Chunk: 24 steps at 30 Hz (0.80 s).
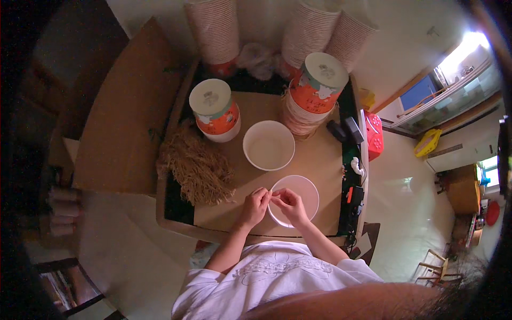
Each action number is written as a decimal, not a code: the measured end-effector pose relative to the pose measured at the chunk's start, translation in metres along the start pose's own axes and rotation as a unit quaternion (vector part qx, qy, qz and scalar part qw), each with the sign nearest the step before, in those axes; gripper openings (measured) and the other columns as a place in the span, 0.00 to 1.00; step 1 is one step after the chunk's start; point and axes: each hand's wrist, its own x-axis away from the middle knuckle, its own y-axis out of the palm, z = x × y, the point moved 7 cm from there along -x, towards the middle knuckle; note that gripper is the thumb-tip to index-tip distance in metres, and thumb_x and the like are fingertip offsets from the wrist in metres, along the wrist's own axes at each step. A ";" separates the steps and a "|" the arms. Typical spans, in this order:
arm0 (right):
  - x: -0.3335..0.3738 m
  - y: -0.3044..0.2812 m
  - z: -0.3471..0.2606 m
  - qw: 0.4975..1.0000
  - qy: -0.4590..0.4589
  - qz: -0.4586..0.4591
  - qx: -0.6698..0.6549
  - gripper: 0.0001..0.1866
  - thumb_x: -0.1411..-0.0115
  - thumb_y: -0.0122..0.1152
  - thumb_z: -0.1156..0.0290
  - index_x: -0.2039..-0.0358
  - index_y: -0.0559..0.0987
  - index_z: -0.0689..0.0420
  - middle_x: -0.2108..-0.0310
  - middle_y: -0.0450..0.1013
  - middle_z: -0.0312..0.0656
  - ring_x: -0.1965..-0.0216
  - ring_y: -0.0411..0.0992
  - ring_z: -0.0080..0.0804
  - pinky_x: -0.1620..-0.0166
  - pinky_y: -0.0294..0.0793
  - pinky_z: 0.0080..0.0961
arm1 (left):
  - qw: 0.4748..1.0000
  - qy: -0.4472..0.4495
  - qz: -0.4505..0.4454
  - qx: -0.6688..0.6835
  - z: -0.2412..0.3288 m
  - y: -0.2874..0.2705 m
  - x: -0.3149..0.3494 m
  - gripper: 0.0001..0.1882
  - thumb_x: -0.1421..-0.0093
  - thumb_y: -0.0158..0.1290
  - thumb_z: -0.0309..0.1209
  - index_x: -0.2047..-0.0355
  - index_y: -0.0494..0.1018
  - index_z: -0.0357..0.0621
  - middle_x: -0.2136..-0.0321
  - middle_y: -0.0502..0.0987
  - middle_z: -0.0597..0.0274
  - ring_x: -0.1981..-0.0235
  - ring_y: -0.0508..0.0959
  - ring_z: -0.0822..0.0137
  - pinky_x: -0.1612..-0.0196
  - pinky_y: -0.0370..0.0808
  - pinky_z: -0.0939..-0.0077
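Note:
My left hand (254, 207) and my right hand (290, 205) meet near the table's front edge, fingertips pinched together. Between them shows a tiny pale yellowish bit, too small to name. Under the right hand stands an open white paper bucket (308, 188), partly covered by that hand. Just beyond it is a second open white bucket (268, 145). To the left of the hands lies a tangled bundle of brown cords (200, 168). What the fingers do on their far sides is hidden.
Behind stand upside-down orange-red printed buckets, one at left (216, 114) and a stack at right (317, 88). Tall stacks of nested buckets (213, 26) line the wall. Dark devices (352, 130) and a power strip (356, 205) sit along the right edge, near a red stool (374, 136).

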 end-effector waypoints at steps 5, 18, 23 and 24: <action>-0.005 -0.009 0.016 0.999 -0.027 0.028 0.004 0.06 0.46 0.56 0.74 0.69 0.74 0.62 0.77 0.68 0.29 0.74 0.64 0.13 0.69 0.64 0.10 | 0.997 -0.073 -0.027 0.007 -0.010 0.007 0.003 0.11 0.42 0.43 0.28 0.80 0.62 0.36 0.80 0.67 0.49 0.76 0.69 0.51 0.73 0.65 0.64; -0.004 -0.011 0.010 0.999 0.011 0.049 -0.002 0.05 0.46 0.58 0.69 0.72 0.75 0.57 0.81 0.68 0.27 0.84 0.58 0.09 0.82 0.52 0.08 | 0.996 -0.027 -0.047 0.075 -0.018 0.010 0.006 0.05 0.43 0.43 0.25 0.74 0.61 0.38 0.78 0.67 0.55 0.74 0.68 0.59 0.69 0.66 0.68; -0.007 -0.013 0.010 0.998 -0.007 0.041 0.043 0.06 0.47 0.57 0.74 0.72 0.75 0.63 0.77 0.70 0.30 0.74 0.65 0.13 0.70 0.65 0.12 | 0.999 -0.012 -0.035 0.014 -0.018 0.007 0.005 0.02 0.45 0.46 0.24 0.72 0.65 0.39 0.76 0.70 0.55 0.72 0.71 0.58 0.68 0.68 0.69; -0.011 -0.016 0.020 0.998 -0.007 0.043 0.042 0.06 0.47 0.57 0.74 0.72 0.75 0.63 0.77 0.70 0.30 0.74 0.65 0.13 0.70 0.65 0.12 | 0.999 -0.012 -0.037 0.014 -0.022 0.007 0.004 0.02 0.45 0.46 0.24 0.72 0.65 0.39 0.76 0.70 0.55 0.72 0.71 0.58 0.68 0.68 0.69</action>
